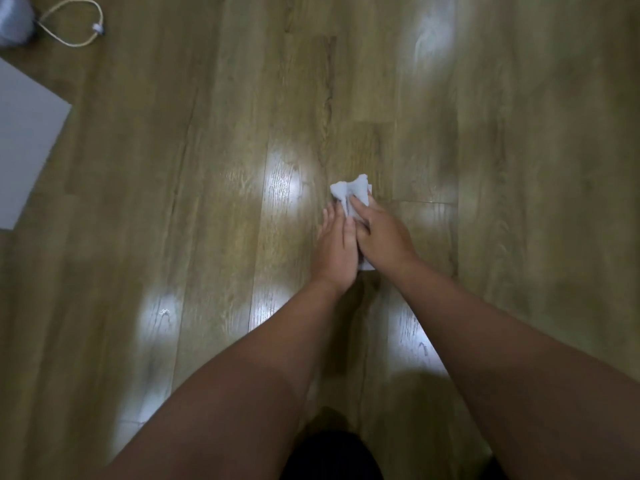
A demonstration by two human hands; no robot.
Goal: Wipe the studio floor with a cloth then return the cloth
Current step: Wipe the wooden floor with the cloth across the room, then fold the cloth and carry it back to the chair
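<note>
A white cloth [350,195] is pressed to the wooden floor [207,168], its length running away from the person, under the flat left hand [336,247] and gripped by the right hand [381,237] (glossy planks, light reflections).

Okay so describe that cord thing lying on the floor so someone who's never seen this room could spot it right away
Start from the wooden floor and go to its far left corner. There, beside a grey rounded object at the frame's edge, lies the cord. It is a thin cream loop with a small white piece on it, unlike the flat pale board nearby.
</note>
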